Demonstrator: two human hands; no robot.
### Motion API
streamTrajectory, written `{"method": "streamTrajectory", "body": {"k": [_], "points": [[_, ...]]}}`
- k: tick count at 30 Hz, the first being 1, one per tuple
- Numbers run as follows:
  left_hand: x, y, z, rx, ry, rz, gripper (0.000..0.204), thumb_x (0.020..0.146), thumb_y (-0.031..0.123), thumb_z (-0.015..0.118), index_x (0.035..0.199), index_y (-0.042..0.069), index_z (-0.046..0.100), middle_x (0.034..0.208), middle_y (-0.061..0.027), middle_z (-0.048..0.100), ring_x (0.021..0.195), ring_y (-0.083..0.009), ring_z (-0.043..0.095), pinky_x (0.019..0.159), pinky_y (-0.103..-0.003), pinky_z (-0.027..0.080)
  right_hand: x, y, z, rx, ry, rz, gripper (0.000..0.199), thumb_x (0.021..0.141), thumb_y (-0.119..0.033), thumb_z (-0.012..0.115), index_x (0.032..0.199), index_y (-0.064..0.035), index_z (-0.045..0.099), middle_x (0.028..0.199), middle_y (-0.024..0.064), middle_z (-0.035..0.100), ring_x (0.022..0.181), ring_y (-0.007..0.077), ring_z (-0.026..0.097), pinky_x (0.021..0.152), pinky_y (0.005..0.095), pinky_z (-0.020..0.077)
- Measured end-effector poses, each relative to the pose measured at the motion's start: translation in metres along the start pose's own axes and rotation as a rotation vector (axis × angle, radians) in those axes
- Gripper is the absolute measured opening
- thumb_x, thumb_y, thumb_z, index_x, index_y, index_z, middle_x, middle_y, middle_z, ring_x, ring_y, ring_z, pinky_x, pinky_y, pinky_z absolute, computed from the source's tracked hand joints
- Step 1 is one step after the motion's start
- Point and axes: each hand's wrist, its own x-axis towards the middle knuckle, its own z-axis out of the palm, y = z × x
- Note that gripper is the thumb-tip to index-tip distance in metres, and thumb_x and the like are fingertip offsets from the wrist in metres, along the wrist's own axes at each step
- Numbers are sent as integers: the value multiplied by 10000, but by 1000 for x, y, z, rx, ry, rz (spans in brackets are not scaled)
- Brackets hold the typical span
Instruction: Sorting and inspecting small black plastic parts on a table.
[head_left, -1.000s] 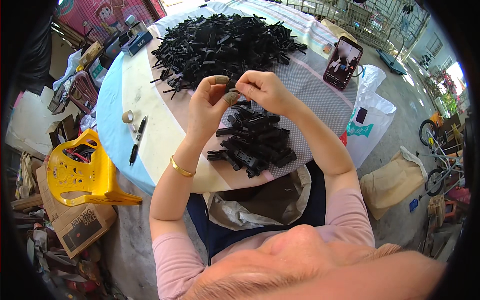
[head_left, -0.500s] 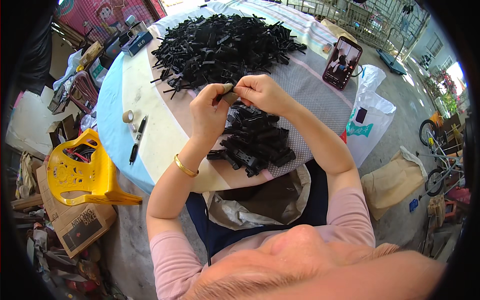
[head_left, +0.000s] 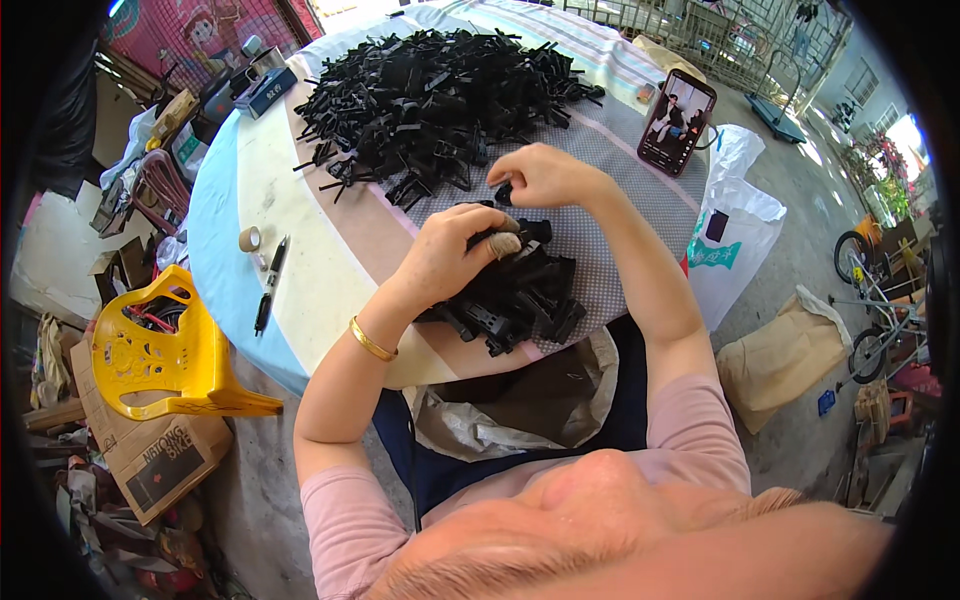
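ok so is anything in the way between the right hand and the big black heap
Nothing visible does: the right hand is close to the big black heap, with only tablecloth showing between. The left hand is nearer the body, at the smaller black pile, off that path.

Our cloth-covered tabletop [head_left: 325, 265] carries a large heap of black parts [head_left: 440, 100], a smaller pile [head_left: 515, 305], pen [head_left: 269, 288], tape roll [head_left: 254, 238] and phone [head_left: 677, 122].

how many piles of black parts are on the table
2: a big pile on the far side of the table, and a smaller pile near the front edge, partly hidden by the left hand.
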Motion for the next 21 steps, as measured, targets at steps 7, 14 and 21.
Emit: {"method": "streamTrajectory", "body": {"k": [7, 14, 21], "points": [[5, 5, 6, -31, 22, -137, 139, 749, 50, 625, 865, -23, 606, 811, -132, 628, 736, -196, 604, 688, -275, 470, 23, -11, 19, -195, 416, 95, 385, 724, -136, 503, 1106, -109, 549, 820, 155, 626, 744, 302, 610, 668, 390, 487], [4, 0, 7, -19, 103, -58, 155, 732, 100, 642, 833, -11, 604, 773, -155, 607, 678, -279, 587, 618, -311, 465, 31, 18, 30, -343, 369, 45, 182, 749, -179, 527, 884, -94, 615, 821, 128, 626, 747, 286, 607, 643, 392, 485], [6, -21, -3, -213, 465, -224, 402, 752, 85, 655, 1100, -18, 483, 994, -122, 571, 873, -167, 559, 764, -275, 464, 24, 2, 16, -8, 643, -69, 138, 690, -117, 678, 795, -33, 645, 706, 88, 611, 590, 205, 585, 553, 269, 466]]}}
